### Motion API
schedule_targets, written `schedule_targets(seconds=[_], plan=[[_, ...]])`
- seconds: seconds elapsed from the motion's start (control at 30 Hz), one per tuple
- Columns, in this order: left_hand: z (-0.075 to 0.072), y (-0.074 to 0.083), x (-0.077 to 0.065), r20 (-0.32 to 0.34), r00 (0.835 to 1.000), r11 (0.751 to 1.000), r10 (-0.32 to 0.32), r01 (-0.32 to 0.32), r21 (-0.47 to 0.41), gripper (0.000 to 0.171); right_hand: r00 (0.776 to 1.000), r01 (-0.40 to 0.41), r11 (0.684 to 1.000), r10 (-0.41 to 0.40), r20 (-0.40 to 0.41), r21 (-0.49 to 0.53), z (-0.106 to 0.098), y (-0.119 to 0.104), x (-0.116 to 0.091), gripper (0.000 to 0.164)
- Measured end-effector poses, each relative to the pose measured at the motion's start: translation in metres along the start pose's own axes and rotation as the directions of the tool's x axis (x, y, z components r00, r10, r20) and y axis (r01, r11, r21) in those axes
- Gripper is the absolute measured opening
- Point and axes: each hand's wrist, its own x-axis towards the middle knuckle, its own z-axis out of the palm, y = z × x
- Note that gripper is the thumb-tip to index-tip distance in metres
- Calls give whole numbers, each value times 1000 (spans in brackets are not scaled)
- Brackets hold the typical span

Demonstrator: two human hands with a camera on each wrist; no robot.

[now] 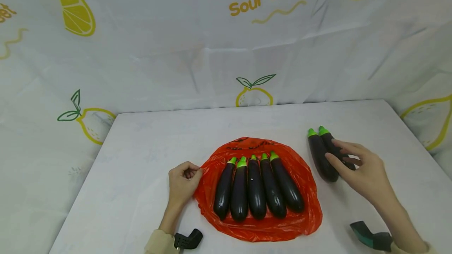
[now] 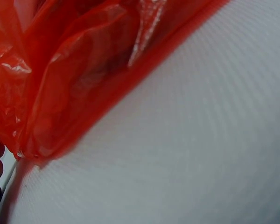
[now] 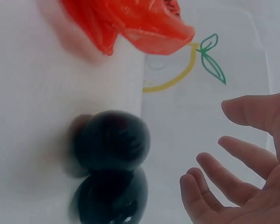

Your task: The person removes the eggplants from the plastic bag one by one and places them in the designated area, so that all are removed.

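Several dark eggplants with green stem ends lie side by side on a spread red plastic bag. At the bag's left edge, my left hand pinches the thin red plastic between thumb and curled fingers; the left wrist view shows the bag gathered toward those fingertips. Two more eggplants lie together right of the bag. My right hand is over this pair, thumb and fingers spread apart. In the right wrist view the right hand is beside the rounded ends of the eggplants, holding nothing.
Everything lies on a white table. Behind it hangs a white cloth printed with lemons and lettering. Dark wrist devices sit by both forearms.
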Motion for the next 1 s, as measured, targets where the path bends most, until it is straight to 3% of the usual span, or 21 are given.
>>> schedule_targets(seconds=[0.23, 0.53, 0.73, 1.0], plan=[[0, 0, 0, 0, 1000, 1000, 6, -6, -4, 16, 997, 71, 996, -72, 22, 61, 6, -15, -5, 44], [0, 0, 1, -3, 1000, 1000, 12, -12, 2, 16, 992, 102, 994, -105, 74, 44, 16, -32, -12, 42], [1, 1, 0, 3, 1000, 999, -23, 23, -26, 18, 986, 125, 989, -133, 103, 84, 21, -39, -15, 41], [1, 1, 0, 1, 999, 999, -39, 39, -5, 15, 977, 81, 995, -93, 192, 65, 27, -51, -19, 38]])
